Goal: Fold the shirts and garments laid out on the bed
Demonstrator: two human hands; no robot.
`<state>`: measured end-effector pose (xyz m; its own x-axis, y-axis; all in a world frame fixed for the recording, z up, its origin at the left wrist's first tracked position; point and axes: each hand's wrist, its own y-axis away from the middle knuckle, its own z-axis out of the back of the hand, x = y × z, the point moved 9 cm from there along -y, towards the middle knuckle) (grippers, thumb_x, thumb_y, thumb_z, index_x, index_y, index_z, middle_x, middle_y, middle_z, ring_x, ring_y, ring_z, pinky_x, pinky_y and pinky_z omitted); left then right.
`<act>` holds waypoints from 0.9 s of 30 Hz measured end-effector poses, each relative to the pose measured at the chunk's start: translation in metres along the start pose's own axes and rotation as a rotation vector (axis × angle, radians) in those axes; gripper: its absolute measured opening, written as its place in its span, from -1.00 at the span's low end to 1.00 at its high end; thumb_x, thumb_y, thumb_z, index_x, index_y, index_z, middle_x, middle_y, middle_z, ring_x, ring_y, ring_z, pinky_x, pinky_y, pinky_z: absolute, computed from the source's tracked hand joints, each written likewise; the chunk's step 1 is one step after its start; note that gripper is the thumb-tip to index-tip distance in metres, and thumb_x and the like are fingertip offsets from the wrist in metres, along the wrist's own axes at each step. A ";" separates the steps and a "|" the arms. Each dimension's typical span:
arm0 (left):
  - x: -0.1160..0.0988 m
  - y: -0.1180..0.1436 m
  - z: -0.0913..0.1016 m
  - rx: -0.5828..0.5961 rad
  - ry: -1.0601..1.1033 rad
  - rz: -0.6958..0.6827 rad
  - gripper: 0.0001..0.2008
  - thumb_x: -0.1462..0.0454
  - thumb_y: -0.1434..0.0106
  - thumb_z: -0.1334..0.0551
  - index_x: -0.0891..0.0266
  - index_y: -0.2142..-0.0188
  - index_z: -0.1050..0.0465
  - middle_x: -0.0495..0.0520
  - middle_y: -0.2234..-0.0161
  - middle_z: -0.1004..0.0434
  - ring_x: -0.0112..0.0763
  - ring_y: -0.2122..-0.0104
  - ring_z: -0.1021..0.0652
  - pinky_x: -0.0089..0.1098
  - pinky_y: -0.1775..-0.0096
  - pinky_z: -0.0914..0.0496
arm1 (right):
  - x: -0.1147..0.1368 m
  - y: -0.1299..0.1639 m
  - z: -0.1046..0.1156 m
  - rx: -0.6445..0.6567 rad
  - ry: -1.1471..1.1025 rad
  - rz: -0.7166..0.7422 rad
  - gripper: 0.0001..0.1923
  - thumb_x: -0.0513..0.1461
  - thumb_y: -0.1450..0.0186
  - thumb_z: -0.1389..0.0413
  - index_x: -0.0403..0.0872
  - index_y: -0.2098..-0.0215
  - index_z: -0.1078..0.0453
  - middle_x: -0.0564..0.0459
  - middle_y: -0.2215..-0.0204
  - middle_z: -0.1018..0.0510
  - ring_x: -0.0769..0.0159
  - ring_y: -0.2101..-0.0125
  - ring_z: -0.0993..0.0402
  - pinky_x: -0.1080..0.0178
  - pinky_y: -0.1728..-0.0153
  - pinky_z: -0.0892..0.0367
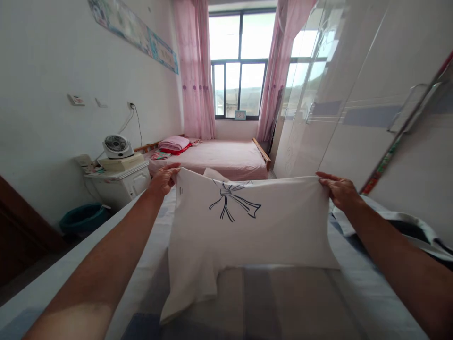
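Observation:
A white T-shirt (276,226) with a dark line drawing of a bow hangs stretched between my two hands, above the bed (141,278). My left hand (169,177) pinches its upper left corner. At the upper right corner, my right hand (338,189) grips the cloth between thumb and fingers. The top edge runs nearly straight from hand to hand, and a sleeve droops at the lower left. Part of the shirt is folded behind the top edge, so its far side is hidden.
Dark and white clothing (406,226) lies on the bed's right side. Beyond stands a pink-covered bed (226,156) with folded bedding (174,143). A white fan (117,146) sits on a bedside cabinet (120,182), near a teal bin (85,217). Glossy wardrobe doors (339,132) line the right.

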<state>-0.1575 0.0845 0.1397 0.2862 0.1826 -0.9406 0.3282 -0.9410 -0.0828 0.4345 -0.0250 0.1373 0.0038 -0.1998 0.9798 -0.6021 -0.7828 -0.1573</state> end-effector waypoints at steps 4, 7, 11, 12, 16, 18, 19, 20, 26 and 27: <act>-0.057 -0.027 -0.033 -0.016 0.090 -0.188 -0.73 0.45 0.15 -0.29 0.27 0.36 -0.53 -0.06 0.45 -0.49 -0.54 0.50 -0.45 -0.55 0.48 -0.34 | 0.049 -0.027 -0.008 -0.038 -0.058 0.115 -0.65 -0.44 -0.12 -0.13 -0.24 0.10 -0.46 0.13 0.52 -0.46 0.57 0.56 -0.25 0.48 0.57 -0.19; -0.091 -0.024 -0.048 0.041 0.112 -0.309 -0.69 0.44 0.15 -0.29 0.28 0.32 -0.54 -0.03 0.42 -0.49 -0.52 0.45 -0.45 -0.53 0.44 -0.36 | 0.072 -0.031 -0.007 -0.032 -0.074 0.170 -0.68 -0.41 -0.13 -0.14 -0.18 0.13 -0.46 0.14 0.48 -0.45 0.56 0.52 -0.29 0.45 0.50 -0.24; -0.090 0.012 -0.037 0.173 0.022 -0.339 -0.66 0.38 0.16 -0.36 0.27 0.29 -0.57 0.01 0.35 -0.51 -0.50 0.42 -0.45 -0.54 0.46 -0.35 | 0.058 -0.011 0.019 0.022 -0.039 0.166 -0.75 -0.37 -0.06 -0.18 -0.11 0.26 -0.48 0.13 0.43 -0.48 0.52 0.45 -0.37 0.43 0.40 -0.29; -0.081 0.026 -0.026 0.205 -0.012 -0.326 -0.65 0.36 0.16 -0.39 0.26 0.28 -0.58 0.02 0.31 -0.52 -0.50 0.40 -0.45 -0.55 0.46 -0.35 | 0.044 -0.002 0.030 0.039 -0.006 0.136 -0.75 -0.35 -0.03 -0.19 -0.08 0.28 -0.49 0.12 0.41 -0.50 0.50 0.42 -0.39 0.43 0.38 -0.31; -0.012 0.091 0.031 0.316 -0.295 -0.098 -0.49 0.23 0.13 -0.45 0.21 0.11 -0.56 0.04 0.29 -0.56 -0.47 0.39 -0.46 -0.54 0.41 -0.36 | -0.035 0.054 0.073 0.178 0.275 -0.035 -0.66 -0.24 0.06 -0.22 0.00 0.26 -0.52 0.10 0.30 -0.57 0.35 0.33 -0.46 0.38 0.31 -0.37; 0.031 0.123 0.057 0.410 -0.506 0.090 -0.35 0.13 0.06 -0.42 0.18 -0.06 -0.44 0.06 0.32 -0.57 -0.41 0.38 -0.49 -0.49 0.39 -0.38 | -0.073 0.083 0.085 0.306 0.433 -0.124 -0.61 -0.19 0.07 -0.23 0.03 0.23 -0.53 0.08 0.28 -0.59 0.25 0.29 -0.49 0.34 0.30 -0.38; 0.048 0.137 0.069 0.439 -0.579 0.171 -0.29 0.09 0.04 -0.40 0.14 -0.13 -0.36 0.07 0.25 -0.57 -0.35 0.33 -0.52 -0.46 0.37 -0.40 | -0.087 0.095 0.089 0.354 0.487 -0.148 -0.59 -0.16 0.07 -0.24 0.04 0.20 -0.53 0.07 0.26 -0.60 0.21 0.26 -0.50 0.32 0.28 -0.38; 0.062 0.146 0.078 0.454 -0.650 0.233 -0.25 0.05 0.02 -0.38 0.10 -0.17 -0.30 0.09 0.19 -0.57 -0.29 0.28 -0.54 -0.44 0.36 -0.41 | -0.096 0.102 0.092 0.382 0.528 -0.156 -0.57 -0.13 0.06 -0.24 0.04 0.19 -0.53 0.05 0.24 -0.60 0.18 0.24 -0.50 0.31 0.27 -0.38; 0.080 0.150 0.075 0.415 -0.825 0.190 -0.21 -0.03 0.13 -0.39 0.25 -0.09 -0.39 0.10 0.31 -0.60 -0.22 0.30 -0.55 -0.44 0.36 -0.37 | -0.103 0.096 0.092 0.284 0.820 -0.055 -0.53 -0.01 0.01 -0.20 -0.02 0.15 -0.48 -0.06 0.33 -0.61 0.08 0.28 -0.52 0.20 0.28 -0.34; 0.078 0.150 0.068 0.426 -0.799 0.160 -0.23 -0.01 0.16 -0.41 0.27 -0.05 -0.43 0.09 0.33 -0.60 -0.23 0.31 -0.55 -0.44 0.35 -0.36 | -0.101 0.095 0.089 0.275 0.871 -0.037 -0.51 0.00 0.01 -0.19 -0.04 0.14 -0.47 -0.04 0.39 -0.60 0.10 0.33 -0.51 0.18 0.29 -0.33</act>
<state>-0.1469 -0.0615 0.0313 -0.4595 -0.0610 -0.8861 -0.0661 -0.9925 0.1025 0.4482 -0.1315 0.0124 -0.6519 0.2564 0.7136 -0.4016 -0.9150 -0.0382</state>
